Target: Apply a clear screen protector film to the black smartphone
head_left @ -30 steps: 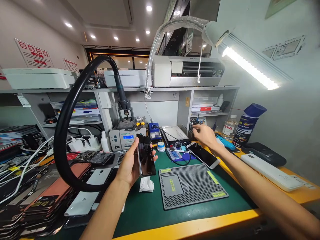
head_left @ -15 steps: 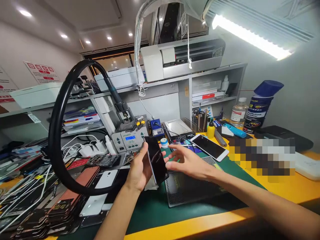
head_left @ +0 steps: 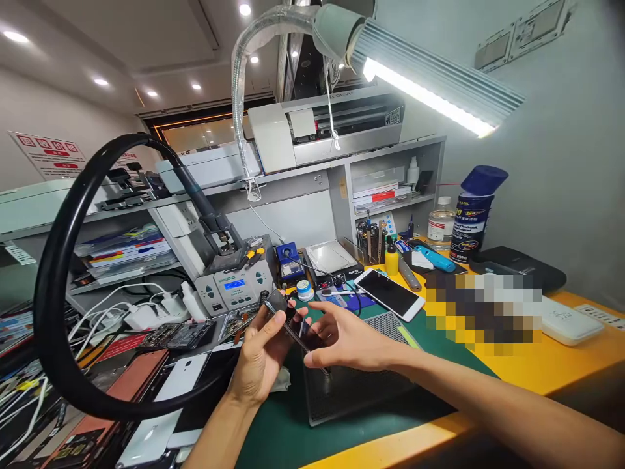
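Observation:
A dark smartphone (head_left: 293, 332) is tilted in front of me, above the work surface. My left hand (head_left: 258, 358) is closed round it, thumb along the near long edge and fingertips showing past the far side. At the phone's lower right end is my right hand (head_left: 354, 339), its thumb against the near edge and its fingers curled over the far side. Below the hands lies a dark perforated plate (head_left: 361, 400) on a green mat (head_left: 278, 433). Part of the phone's screen is hidden by the fingers.
A thick black hose (head_left: 46, 306) loops at the left from a hot-air station (head_left: 239, 286). Piled phone parts (head_left: 122, 404) lie beneath it. At right are a white phone (head_left: 390, 293), a yellow bottle (head_left: 391, 259) and a spray can (head_left: 471, 225). A lamp (head_left: 434, 85) hangs overhead.
The smartphone has turned from nearly upright to a flatter slant. My right hand has come in from beside it onto its lower end. The camera view has swung right.

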A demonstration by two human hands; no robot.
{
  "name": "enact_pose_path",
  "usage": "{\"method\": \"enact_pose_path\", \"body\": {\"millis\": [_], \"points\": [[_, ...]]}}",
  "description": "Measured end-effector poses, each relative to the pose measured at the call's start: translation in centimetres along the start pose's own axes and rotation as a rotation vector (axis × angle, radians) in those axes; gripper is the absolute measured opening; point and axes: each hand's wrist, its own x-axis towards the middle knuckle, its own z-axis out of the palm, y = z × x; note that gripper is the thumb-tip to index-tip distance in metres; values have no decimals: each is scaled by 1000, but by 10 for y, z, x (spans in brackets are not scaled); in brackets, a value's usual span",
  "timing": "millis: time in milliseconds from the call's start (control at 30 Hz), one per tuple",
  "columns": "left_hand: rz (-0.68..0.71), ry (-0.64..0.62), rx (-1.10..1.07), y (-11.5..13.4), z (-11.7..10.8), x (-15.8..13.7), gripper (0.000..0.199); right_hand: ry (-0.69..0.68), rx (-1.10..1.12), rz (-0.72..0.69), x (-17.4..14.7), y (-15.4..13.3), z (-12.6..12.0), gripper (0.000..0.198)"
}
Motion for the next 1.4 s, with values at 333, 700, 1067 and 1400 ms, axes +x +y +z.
{"method": "enact_pose_path", "body": {"millis": [333, 700, 1067, 1400], "points": [[-222, 184, 255, 18, -13, 14, 48, -26, -713, -76, -12, -14, -50, 92], [-208, 183, 667, 7, -25, 21, 61, -192, -898, -26, -19, -19, -57, 92], [-182, 48, 965, -1, -22, 12, 73, -268, -992, 20, -28, -25, -62, 90], [-161, -98, 1236, 2, -22, 11, 68, -334, -997, 63, -28, -29, -62, 94]]}}
